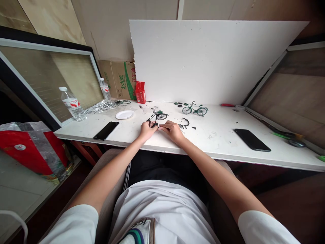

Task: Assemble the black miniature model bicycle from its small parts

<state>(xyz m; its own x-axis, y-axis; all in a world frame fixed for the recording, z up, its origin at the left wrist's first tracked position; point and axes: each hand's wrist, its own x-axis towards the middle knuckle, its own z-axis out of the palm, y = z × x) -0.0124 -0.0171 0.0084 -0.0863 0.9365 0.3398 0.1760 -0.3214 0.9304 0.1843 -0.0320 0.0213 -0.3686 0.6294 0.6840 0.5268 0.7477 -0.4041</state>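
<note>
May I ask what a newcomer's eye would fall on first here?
Probably the large white board at the back of the table. Next, the left hand and right hand, close together at a dark model bicycle near the front. A green model bicycle stands beyond them, to the right.

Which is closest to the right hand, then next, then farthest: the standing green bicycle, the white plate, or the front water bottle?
1. Green bicycle: behind the right hand, rightward.
2. White plate: to the left.
3. Front water bottle: far left.
</note>
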